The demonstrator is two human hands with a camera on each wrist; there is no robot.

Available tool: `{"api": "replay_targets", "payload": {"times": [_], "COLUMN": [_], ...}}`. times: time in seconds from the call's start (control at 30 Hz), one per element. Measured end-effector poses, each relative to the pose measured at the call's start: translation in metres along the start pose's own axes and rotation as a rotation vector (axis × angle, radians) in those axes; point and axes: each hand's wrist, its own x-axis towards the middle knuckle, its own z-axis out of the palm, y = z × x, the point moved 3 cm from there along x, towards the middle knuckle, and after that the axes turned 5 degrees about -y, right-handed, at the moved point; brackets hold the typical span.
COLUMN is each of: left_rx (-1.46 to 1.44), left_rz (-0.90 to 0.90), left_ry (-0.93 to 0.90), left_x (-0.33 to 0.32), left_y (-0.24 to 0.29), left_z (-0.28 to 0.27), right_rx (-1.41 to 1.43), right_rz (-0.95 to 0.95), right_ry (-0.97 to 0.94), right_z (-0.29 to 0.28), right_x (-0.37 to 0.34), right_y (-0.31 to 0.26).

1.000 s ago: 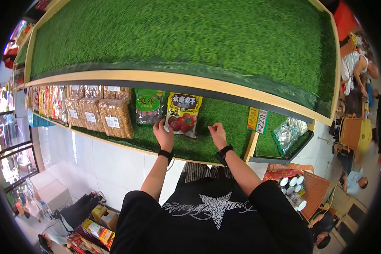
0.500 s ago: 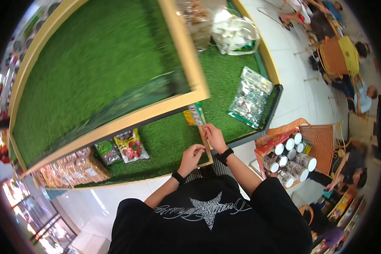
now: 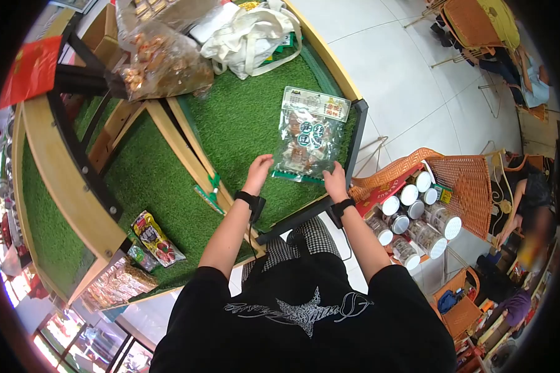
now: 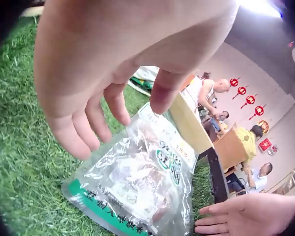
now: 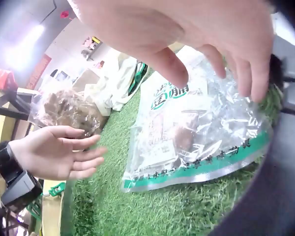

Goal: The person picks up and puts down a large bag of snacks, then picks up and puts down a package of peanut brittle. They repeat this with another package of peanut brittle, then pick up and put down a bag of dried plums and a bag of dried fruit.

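Note:
A clear snack bag (image 3: 308,140) with green lettering and a green bottom strip lies on the artificial grass shelf. Left of its lower corner is my left hand (image 3: 258,176), fingers extended and holding nothing; the right wrist view shows that left hand (image 5: 59,152) apart from the bag, palm turned toward it. My right hand (image 3: 336,183) is at the bag's lower right corner, its fingers reaching over that side. From the left wrist view, the right hand (image 4: 250,215) has straight fingers close beside the bag (image 4: 142,177).
A white cloth bag (image 3: 252,40) and a large plastic bag of snacks (image 3: 162,62) sit farther back. A green clip-on sign holder (image 3: 210,193) stands on the wooden divider. The yellow snack packet (image 3: 157,239) lies left. Lidded jars (image 3: 410,214) fill a box at right.
The view and both hands have shifted rightward along the shelf, from the yellow packet, past the wooden divider, to the clear bag. The hands have spread apart to either side of it.

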Motion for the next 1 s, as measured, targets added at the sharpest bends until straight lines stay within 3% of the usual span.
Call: {"api": "replay_targets", "payload": {"times": [0.07,0.2,0.27,0.4,0.5,0.6,0.67,0.77,0.83,0.93,1.0], "left_rx": [-0.069,-0.023,0.325,0.429,0.232,0.299,0.506,0.607,0.590,0.390,0.246], "left_rz": [-0.111,-0.160,0.022,0.012,0.047,-0.037,-0.123,-0.240,-0.190,-0.150,-0.154], "left_ry": [0.033,0.086,0.237,0.278,0.235,0.237,0.053,0.005,0.045,-0.001,-0.054], "left_x": [0.011,0.025,0.037,0.039,0.056,0.055,0.055,0.038,0.032,0.023,0.010], "left_y": [0.000,-0.017,-0.030,-0.014,-0.035,-0.034,-0.037,-0.013,-0.016,-0.018,-0.012], "left_z": [0.012,0.025,0.021,0.024,0.018,0.013,0.012,0.017,0.015,0.010,0.008], "right_rx": [0.098,0.163,0.202,0.214,0.205,0.208,0.151,0.194,0.226,0.632,0.677], "right_rz": [0.056,0.200,0.302,0.318,0.318,0.327,0.328,0.211,0.186,0.364,0.355], "right_ry": [-0.083,-0.151,-0.190,-0.158,-0.161,-0.116,-0.145,-0.159,-0.106,-0.322,-0.450], "right_z": [0.006,0.014,0.013,0.014,0.011,0.008,0.011,0.016,0.015,0.005,-0.004], "right_x": [0.015,0.027,0.028,0.029,0.030,0.029,0.033,0.040,0.038,0.028,0.022], "right_y": [0.001,-0.006,-0.007,-0.005,-0.004,-0.004,-0.002,0.014,0.019,0.013,0.005]}}
